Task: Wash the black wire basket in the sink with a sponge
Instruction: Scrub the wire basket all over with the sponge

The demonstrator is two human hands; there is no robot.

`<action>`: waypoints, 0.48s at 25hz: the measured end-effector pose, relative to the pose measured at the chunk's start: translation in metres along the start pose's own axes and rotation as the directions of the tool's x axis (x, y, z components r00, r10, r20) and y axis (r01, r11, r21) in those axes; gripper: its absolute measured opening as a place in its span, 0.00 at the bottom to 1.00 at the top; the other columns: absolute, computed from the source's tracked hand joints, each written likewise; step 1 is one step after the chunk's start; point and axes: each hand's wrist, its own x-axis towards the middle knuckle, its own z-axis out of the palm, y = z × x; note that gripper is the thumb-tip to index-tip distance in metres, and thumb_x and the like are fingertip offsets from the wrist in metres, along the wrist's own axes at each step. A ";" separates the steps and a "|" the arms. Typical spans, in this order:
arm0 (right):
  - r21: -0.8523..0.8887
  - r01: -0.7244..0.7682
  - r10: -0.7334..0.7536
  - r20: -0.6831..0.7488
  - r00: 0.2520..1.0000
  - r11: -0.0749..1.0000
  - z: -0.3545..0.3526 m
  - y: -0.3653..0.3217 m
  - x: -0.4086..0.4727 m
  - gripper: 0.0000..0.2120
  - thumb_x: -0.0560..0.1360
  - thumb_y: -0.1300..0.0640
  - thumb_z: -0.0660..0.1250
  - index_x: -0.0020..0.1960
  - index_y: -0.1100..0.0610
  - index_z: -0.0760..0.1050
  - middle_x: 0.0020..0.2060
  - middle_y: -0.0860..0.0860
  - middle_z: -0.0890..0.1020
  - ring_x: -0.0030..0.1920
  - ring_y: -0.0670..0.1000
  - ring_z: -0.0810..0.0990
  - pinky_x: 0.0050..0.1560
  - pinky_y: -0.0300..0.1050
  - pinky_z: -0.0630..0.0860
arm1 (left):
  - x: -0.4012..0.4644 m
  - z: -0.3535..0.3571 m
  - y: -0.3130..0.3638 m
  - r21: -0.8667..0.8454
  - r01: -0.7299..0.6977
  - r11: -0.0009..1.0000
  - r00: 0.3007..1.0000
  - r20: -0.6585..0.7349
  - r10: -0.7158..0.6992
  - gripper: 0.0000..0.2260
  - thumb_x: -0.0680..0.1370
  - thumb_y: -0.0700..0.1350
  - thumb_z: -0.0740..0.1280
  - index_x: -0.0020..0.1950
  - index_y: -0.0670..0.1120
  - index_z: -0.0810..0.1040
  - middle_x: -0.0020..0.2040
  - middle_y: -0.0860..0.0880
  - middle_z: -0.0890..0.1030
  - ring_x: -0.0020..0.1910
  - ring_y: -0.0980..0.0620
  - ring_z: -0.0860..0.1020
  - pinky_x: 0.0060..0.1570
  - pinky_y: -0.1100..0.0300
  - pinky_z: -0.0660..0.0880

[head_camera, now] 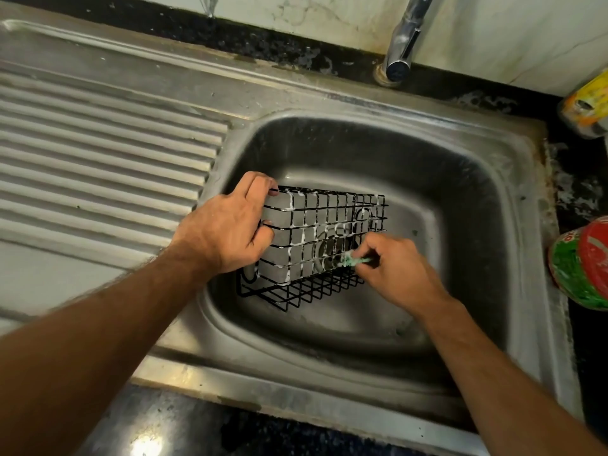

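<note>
Standing tilted in the steel sink (513,205), the black wire basket (316,245) carried white suds on its grid. Left hand (227,225) gripped its left end, fingers hooked through the wires. Right hand (391,268) pinched a green sponge (352,260) against the lower right wires. Risks: soapy wires could slip from the grip; sponge might snag on the grid. Faucet (404,37) looked off, so no rinse yet.

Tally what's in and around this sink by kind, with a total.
Wire basket: 1
Sponge: 1
Tap: 1
Sink: 1
Containers on the right counter: 2, yellow-orange and red-green
Hands: 2, left and right
Total: 8
</note>
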 end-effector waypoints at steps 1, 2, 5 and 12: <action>-0.028 -0.052 0.052 -0.006 0.999 0.998 -0.002 0.006 0.001 0.08 0.76 0.57 0.72 0.44 0.46 0.75 0.46 0.44 0.81 0.42 0.40 0.79 0.41 0.33 0.77 | 0.000 0.000 0.000 0.002 -0.001 1.000 1.000 -0.001 0.001 0.28 0.74 0.55 0.52 0.71 0.44 0.64 0.67 0.47 0.68 0.47 0.41 0.81 0.47 0.42 0.80; -0.059 -0.133 0.132 -0.019 0.991 0.989 -0.005 0.015 0.002 0.08 0.76 0.57 0.71 0.43 0.46 0.75 0.46 0.44 0.81 0.42 0.41 0.79 0.43 0.37 0.78 | 0.000 0.000 0.000 0.004 -0.002 1.000 1.000 -0.001 0.002 0.28 0.74 0.55 0.52 0.71 0.45 0.64 0.67 0.47 0.68 0.47 0.40 0.81 0.47 0.41 0.80; -0.023 -0.399 0.396 -0.085 0.914 0.916 -0.011 0.037 0.004 0.10 0.76 0.58 0.71 0.41 0.47 0.74 0.45 0.49 0.83 0.42 0.45 0.79 0.50 0.44 0.78 | -0.001 -0.001 0.001 0.004 0.002 1.000 1.000 0.000 -0.002 0.28 0.74 0.55 0.51 0.71 0.45 0.64 0.67 0.47 0.68 0.47 0.40 0.81 0.48 0.41 0.80; 0.215 -0.371 0.394 -0.079 0.916 0.904 0.001 -0.038 -0.006 0.12 0.75 0.61 0.72 0.37 0.46 0.78 0.36 0.44 0.83 0.36 0.41 0.82 0.36 0.35 0.78 | -0.002 -0.003 0.004 0.010 0.010 1.000 1.000 -0.006 -0.010 0.27 0.73 0.55 0.52 0.70 0.45 0.65 0.67 0.47 0.68 0.45 0.40 0.80 0.46 0.42 0.80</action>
